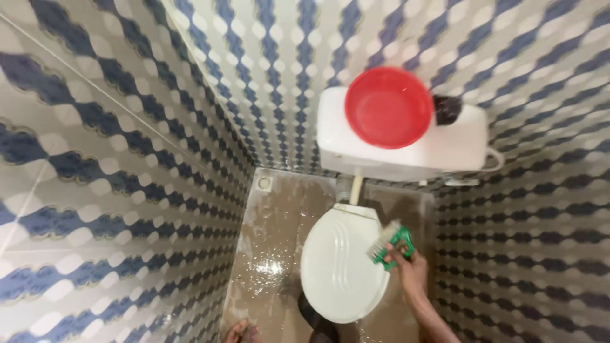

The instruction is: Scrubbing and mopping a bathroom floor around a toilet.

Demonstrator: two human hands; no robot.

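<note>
My right hand [410, 270] grips a green scrub brush [391, 244] with pale bristles, held against the right rim of a white closed toilet lid [337, 267]. The bristles point toward the lid's edge. My left hand is out of sight. A white cistern [457, 149] hangs on the wall above the toilet, with a red round bowl [387, 108] resting on top of it and a dark object [447, 109] beside the bowl.
Blue-and-white patterned tiles [114, 190] cover the walls on both sides and behind. The brown floor [273, 254] is wet and glistening, with a drain [264, 183] in the far left corner. A bare foot [240, 331] shows at the bottom edge.
</note>
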